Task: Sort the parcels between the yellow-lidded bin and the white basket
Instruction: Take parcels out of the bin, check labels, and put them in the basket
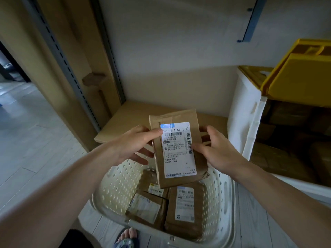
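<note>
Fingers of both our hands are closed on one brown parcel (pixel 176 149), which we hold upright in the air over the far rim of the white basket (pixel 114 185). Our left hand (pixel 133 144) takes the left long edge, with the thumb laid on the upper left corner of the label. Our right hand (pixel 217 149) takes the right long edge, with the fingers wrapped over the front beside the barcode.

Going from the largest thing down: the yellow-lidded bin (pixel 249 111) stands to the right, with its lid raised, and brown boxes seem to lie inside it in shadow. The white basket sits on the floor below our hands, and three brown parcels (pixel 184 208) lie flat at its bottom, close together.

We judge that the held parcel is light, because the fingertips alone carry it. The paper wrap is creased at the top and at the lower right corner, so it is probably stiff inside but soft on its skin. The label looks glossy and could slip, therefore the bare paper of the long edges is the better place to hold.
</note>
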Demonstrator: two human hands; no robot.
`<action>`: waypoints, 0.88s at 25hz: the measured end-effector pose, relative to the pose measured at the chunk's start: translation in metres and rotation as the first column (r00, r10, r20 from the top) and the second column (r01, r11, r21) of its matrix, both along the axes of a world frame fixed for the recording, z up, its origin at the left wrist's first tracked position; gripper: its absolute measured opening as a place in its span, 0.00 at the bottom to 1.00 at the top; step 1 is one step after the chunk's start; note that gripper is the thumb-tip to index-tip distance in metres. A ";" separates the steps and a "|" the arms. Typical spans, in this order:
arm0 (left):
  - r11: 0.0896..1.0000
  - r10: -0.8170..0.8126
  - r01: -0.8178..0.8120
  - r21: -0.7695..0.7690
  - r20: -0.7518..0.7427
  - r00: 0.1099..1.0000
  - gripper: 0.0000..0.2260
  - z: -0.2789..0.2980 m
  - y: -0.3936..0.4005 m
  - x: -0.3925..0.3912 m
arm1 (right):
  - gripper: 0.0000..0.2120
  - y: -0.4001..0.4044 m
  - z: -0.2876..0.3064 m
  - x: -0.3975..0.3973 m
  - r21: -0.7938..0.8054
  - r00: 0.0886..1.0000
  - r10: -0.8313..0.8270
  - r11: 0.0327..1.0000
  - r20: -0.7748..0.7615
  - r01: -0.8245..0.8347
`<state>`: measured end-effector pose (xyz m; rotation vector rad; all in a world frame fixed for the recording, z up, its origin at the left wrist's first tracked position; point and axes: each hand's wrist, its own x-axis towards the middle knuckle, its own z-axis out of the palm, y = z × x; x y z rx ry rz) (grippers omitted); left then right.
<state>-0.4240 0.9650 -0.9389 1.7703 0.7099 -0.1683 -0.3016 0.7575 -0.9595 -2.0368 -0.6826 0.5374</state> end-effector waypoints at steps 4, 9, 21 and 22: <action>0.997 0.024 -0.029 -0.071 -0.067 0.997 0.22 -0.011 0.015 0.002 | 0.13 0.012 -0.012 -0.003 -0.075 0.993 0.053 0.996 0.110 -0.045; 0.991 -0.064 0.033 -0.129 -0.243 0.968 0.19 -0.037 0.030 -0.008 | 0.12 0.037 -0.046 -0.001 -0.193 0.992 0.080 0.979 0.094 -0.061; 0.998 0.069 -0.058 0.039 -0.415 0.907 0.25 -0.094 0.030 -0.005 | 0.70 0.096 -0.118 -0.017 -0.475 0.943 0.331 0.827 -0.020 -0.301; 0.998 0.049 -0.029 0.053 -0.443 0.895 0.25 -0.098 0.033 -0.006 | 0.70 0.100 -0.124 -0.017 -0.496 0.936 0.352 0.813 0.000 -0.306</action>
